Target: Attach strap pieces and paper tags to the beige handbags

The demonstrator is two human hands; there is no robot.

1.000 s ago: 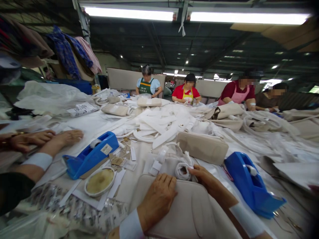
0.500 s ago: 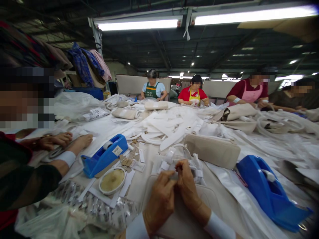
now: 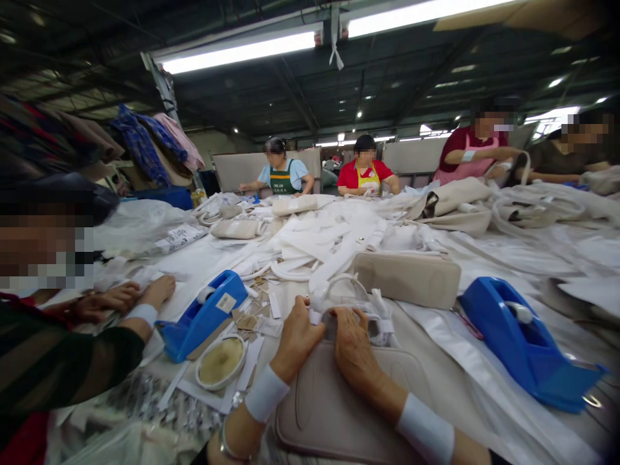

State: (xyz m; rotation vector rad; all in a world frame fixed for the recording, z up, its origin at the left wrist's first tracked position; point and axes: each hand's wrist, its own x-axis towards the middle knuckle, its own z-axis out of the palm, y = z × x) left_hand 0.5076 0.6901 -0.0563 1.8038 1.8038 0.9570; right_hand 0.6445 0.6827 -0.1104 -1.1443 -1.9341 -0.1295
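A taupe bag (image 3: pixel 310 413) with a rounded, stitched edge lies flat in front of me. My left hand (image 3: pixel 296 339) is closed at the bag's far left edge, its fingertips pinched together; what is in them is too small to make out. My right hand (image 3: pixel 356 349) rests across the far part of the bag, its fingers bent down over a greyish curved part (image 3: pixel 330 325), fingertips partly hidden. Just beyond both hands lie clear wrapping and a pale strap loop (image 3: pixel 346 279). A second taupe bag (image 3: pixel 407 279) stands on its side behind them.
Blue tape dispensers stand left (image 3: pixel 203 316) and right (image 3: pixel 523 342). A round tub (image 3: pixel 221 363) sits among paper tags and strips. White-wrapped straps (image 3: pixel 310 236) are heaped mid-table. A co-worker's arm (image 3: pixel 92 342) reaches in at left; several people work across the table.
My hands have moved apart and forward to the bag's far edge, showing more of the bag. The left hand shifted left. At the far right, a co-worker has raised an arm with a strap.
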